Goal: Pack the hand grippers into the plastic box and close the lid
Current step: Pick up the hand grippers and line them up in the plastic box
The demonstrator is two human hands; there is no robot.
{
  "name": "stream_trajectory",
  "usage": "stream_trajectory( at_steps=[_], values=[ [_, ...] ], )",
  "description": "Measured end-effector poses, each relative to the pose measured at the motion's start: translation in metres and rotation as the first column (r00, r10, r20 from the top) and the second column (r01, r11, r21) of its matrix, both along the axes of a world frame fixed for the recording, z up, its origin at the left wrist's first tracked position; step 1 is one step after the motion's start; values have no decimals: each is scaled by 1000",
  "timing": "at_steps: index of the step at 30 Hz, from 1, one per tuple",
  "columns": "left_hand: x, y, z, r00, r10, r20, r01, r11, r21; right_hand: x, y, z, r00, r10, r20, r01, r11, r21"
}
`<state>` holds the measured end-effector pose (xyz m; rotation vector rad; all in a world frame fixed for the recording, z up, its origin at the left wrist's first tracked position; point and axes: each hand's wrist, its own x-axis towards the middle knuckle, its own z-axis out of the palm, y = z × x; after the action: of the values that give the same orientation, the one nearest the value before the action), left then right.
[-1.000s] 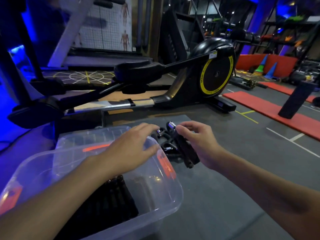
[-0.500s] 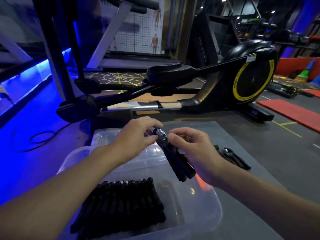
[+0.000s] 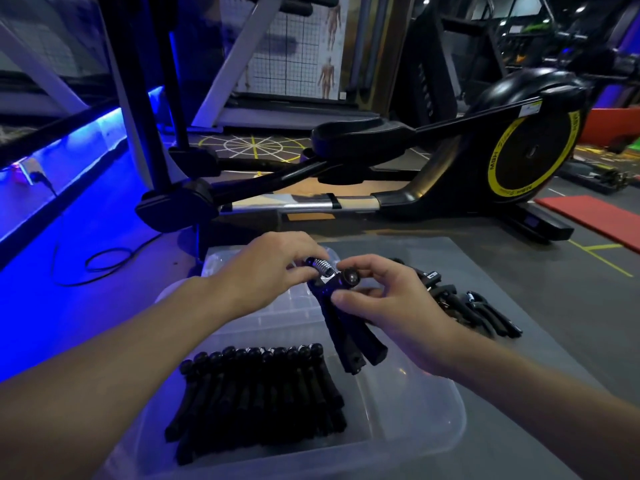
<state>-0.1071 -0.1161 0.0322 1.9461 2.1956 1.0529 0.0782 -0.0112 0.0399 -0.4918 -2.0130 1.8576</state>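
Gym flooring of grey rubber mat (image 3: 519,358) forms the work surface, with blue strip lighting at the left. At the centre, one hand gripper (image 3: 341,306) is held above the plastic box by both hands. The left hand (image 3: 273,268) is pinched on the coiled spring end; the right hand (image 3: 391,303) is closed round the knob and upper handles, whose black grips hang down and slightly right. Below them, the clear plastic box (image 3: 429,424) is seen open, with a row of packed hand grippers (image 3: 256,400) laid side by side in its left half. The box lid (image 3: 228,261) is seen lying just beyond the box, partly hidden by the left hand. A loose pile of grippers (image 3: 474,310) is noted on the mat, right of the right hand. An elliptical trainer (image 3: 530,150) is seen behind.
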Motion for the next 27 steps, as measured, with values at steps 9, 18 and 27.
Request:
stream_trajectory(
  at_steps=[9, 18, 27],
  values=[
    [7, -3, -9, 999, -26, 45, 27, 999, -23, 6, 0, -9, 999, -24, 37, 10, 938, 346],
    [1, 1, -25, 998, 44, 49, -32, 974, -225, 1, 16, -11, 991, -39, 128, -55, 755, 653],
    [-18, 3, -46, 970, 81, -231, -157, 929, -335, -9, 47, -45, 968, -72, 241, -149, 608, 780]
  ],
)
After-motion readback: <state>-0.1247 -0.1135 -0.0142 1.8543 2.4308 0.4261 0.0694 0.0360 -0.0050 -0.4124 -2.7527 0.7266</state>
